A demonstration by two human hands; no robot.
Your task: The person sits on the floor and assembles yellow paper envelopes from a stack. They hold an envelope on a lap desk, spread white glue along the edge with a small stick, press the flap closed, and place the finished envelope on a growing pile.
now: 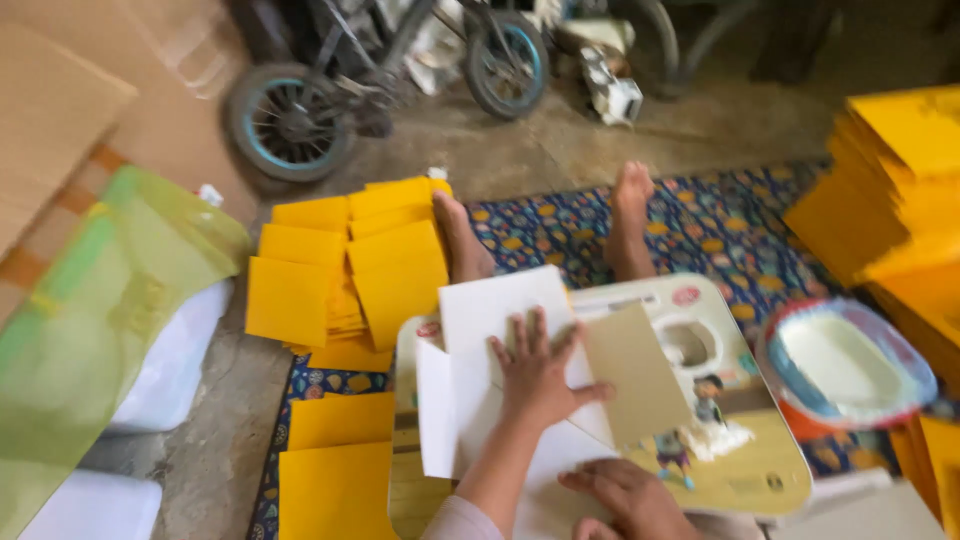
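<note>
Hands work over a small printed lap table (770, 470): the left hand (535, 375) lies open and flat, fingers spread, pressing a white folded sheet (480, 320) down so it keeps still, a grey-brown card flap (630, 370) just beside the thumb. The right hand (625, 495) rests loosely curled on the sheet's near edge, gripping nothing visible, while yellow sheets (345, 270) lie stacked on the floor to the left and a bowl of white paste (845, 365) sits close on the right.

**A Busy Floor With Yellow Stacks**

The floor (560, 140) is gray and dusty. A blue mat (730, 225) with many small colored shapes lies on it. Far away stands a cart with small wheels (288, 122). On the left are brown cardboard sheets (60, 110) and a green plastic bag (90, 310). Yellow sheets (350, 270) sit in piles nearby, with a tall yellow stack (890, 190) on the right.
</note>
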